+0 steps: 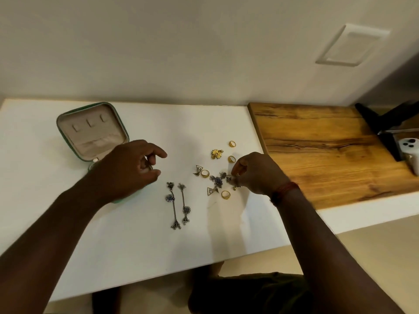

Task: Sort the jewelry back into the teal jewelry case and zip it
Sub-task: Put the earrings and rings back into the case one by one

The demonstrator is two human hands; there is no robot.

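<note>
The teal jewelry case (68, 130) lies open at the left of the white table (113, 234), its beige lid lining showing. My left hand (129, 168) hovers over the case's lower half and hides it; its fingers are curled round a small item I cannot make out. My right hand (256, 173) pinches a small dark silver piece at the edge of the jewelry pile (218, 180). Several gold rings, such as one (205, 173), a gold brooch (216, 153) and triangular earrings lie scattered there. Two long silver dangling earrings (179, 205) lie side by side in front.
A wooden board (317, 150) covers the table's right end. A black stand (385, 123) and a white device (409, 152) sit at the far right. A wall runs close behind the table. The table's front edge lies near my body.
</note>
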